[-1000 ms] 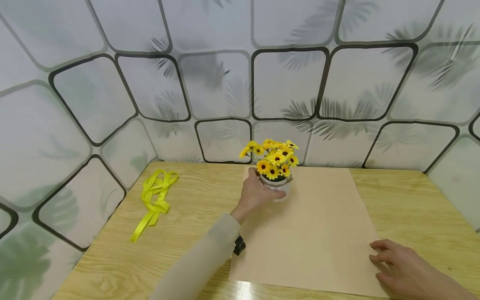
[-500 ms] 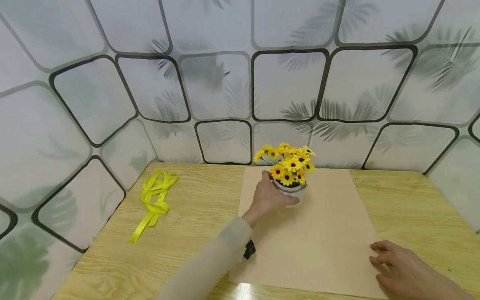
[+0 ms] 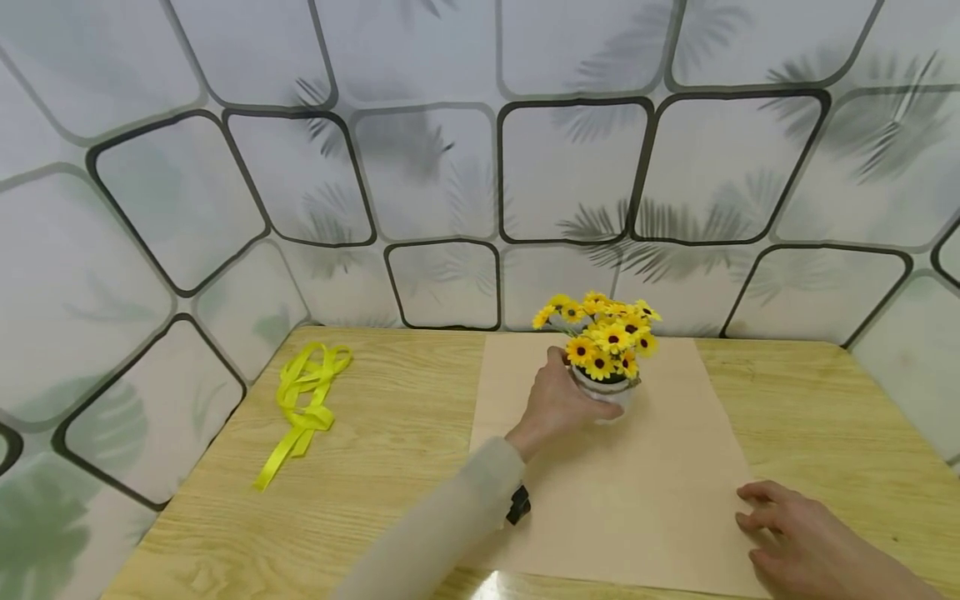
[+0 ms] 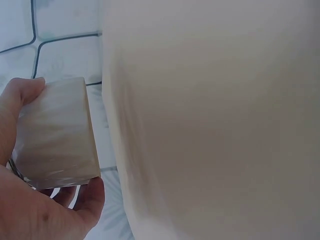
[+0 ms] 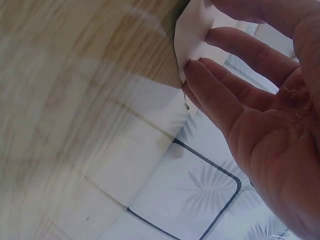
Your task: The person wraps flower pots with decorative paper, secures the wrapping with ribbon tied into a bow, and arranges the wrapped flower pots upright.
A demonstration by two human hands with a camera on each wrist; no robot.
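My left hand (image 3: 564,404) grips a small white pot (image 3: 618,402) of yellow artificial flowers (image 3: 611,340), thumb on the near side. In the left wrist view the pot (image 4: 56,135) shows its side and base, with a gap between it and the paper. A large sheet of tan paper (image 3: 637,500) lies flat beneath. At its right edge rests my right hand (image 3: 802,533), fingers slightly bent. The right wrist view has these fingertips (image 5: 196,67) touching the margin of the paper (image 5: 192,35) without curling round it.
A loosely bunched yellow ribbon (image 3: 306,400) lies on the wooden table (image 3: 397,400) to the left. Behind the table stands a patterned wall covering (image 3: 442,175), close to the paper's far edge.
My left hand has carried the flower pot to the right and slightly nearer, over the paper. The right hand, paper and ribbon stay in place; the head view shifts a little.
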